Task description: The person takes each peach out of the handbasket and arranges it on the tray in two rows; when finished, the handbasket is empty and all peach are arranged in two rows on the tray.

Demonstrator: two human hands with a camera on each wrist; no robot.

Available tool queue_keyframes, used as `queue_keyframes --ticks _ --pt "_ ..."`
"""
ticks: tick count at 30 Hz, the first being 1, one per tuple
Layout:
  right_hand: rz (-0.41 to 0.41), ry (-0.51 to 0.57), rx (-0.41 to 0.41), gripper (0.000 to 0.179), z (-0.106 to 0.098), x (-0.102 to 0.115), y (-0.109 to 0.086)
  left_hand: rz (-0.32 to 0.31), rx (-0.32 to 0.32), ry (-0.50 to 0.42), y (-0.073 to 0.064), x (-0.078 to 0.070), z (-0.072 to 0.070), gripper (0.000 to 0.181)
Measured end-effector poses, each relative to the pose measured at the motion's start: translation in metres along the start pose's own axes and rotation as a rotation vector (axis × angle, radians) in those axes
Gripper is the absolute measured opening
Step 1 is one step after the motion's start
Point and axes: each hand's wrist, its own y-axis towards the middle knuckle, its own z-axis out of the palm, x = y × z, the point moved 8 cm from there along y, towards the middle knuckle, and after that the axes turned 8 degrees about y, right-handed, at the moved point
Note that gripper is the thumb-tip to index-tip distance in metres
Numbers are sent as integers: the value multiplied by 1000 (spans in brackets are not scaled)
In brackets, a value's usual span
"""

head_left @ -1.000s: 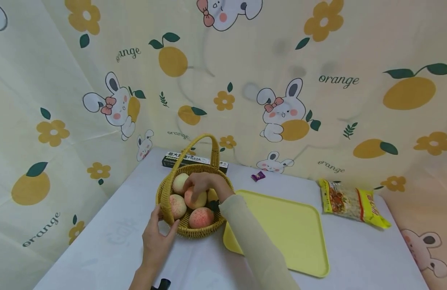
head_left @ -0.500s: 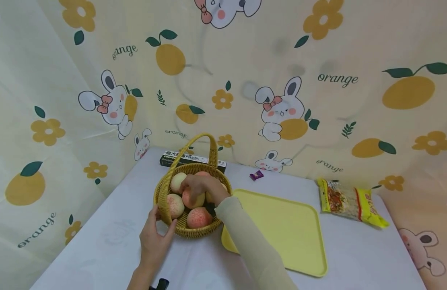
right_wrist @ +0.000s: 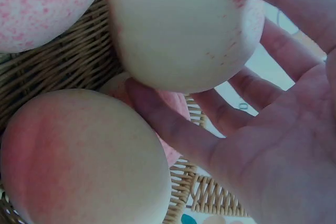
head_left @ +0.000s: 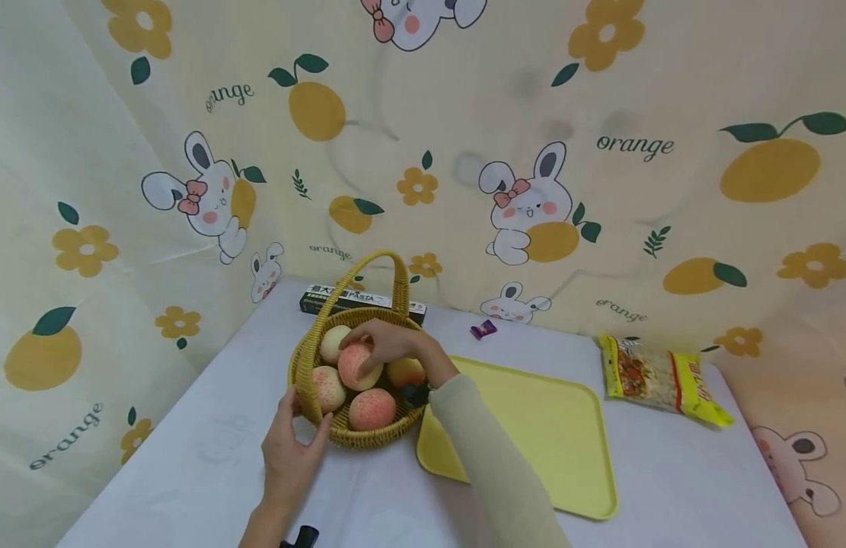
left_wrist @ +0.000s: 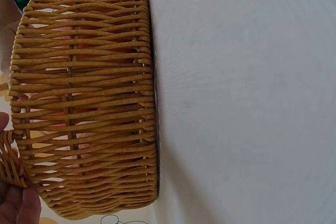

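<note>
A yellow wicker basket (head_left: pixel 368 440) with an arched handle (head_left: pixel 388 255) stands on the table, with several peaches inside, pale to pink. My right hand (head_left: pixel 395 341) reaches in from the right and grips one peach (head_left: pixel 354 364) among the others. In the right wrist view, the thumb and fingers curve round this pale peach (right_wrist: pixel 184 30); a blushed peach (right_wrist: pixel 84 156) lies beside it. My left hand (head_left: pixel 290 453) pinches the near foot of the handle at the basket's left rim. The left wrist view shows the basket's woven side (left_wrist: pixel 89 93) and fingertips at the handle.
Right of the basket lies a yellow tray (head_left: pixel 532 426), partly under my right sleeve (head_left: pixel 498 464). A black pasta box (head_left: pixel 416 310) lies behind the basket. A purple wrapped sweet (head_left: pixel 483 329) and a yellow noodle packet (head_left: pixel 659 378) lie farther right. Printed cloth hangs behind.
My right hand has shifted up slightly, and the gripped peach has risen and turned a little, showing more pink. My left hand keeps its hold on the basket. The head view has drifted slightly.
</note>
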Motion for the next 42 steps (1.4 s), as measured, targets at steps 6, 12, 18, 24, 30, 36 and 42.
queue_keyframes --ticks 6,12,18,24,30,36,42 --pt "-54 29 -25 56 -10 1 -11 -8 15 -9 0 -2 1 64" --pt "-69 49 -73 56 -24 5 -29 0 7 -15 1 -4 -1 63" --pt "-85 67 -150 54 -44 1 -56 -25 17 -37 1 -3 1 61" --pt "-92 116 -251 55 -63 -13 -90 -52 37 -31 0 -2 3 62" --pt "-113 186 -327 55 -74 -31 -121 -69 42 -10 1 -1 0 63" --pt "-69 178 -386 56 -80 -48 -145 -80 49 -2 0 0 -1 63" --pt "-61 163 -430 54 -81 -64 -162 -83 55 -11 0 -1 3 64"
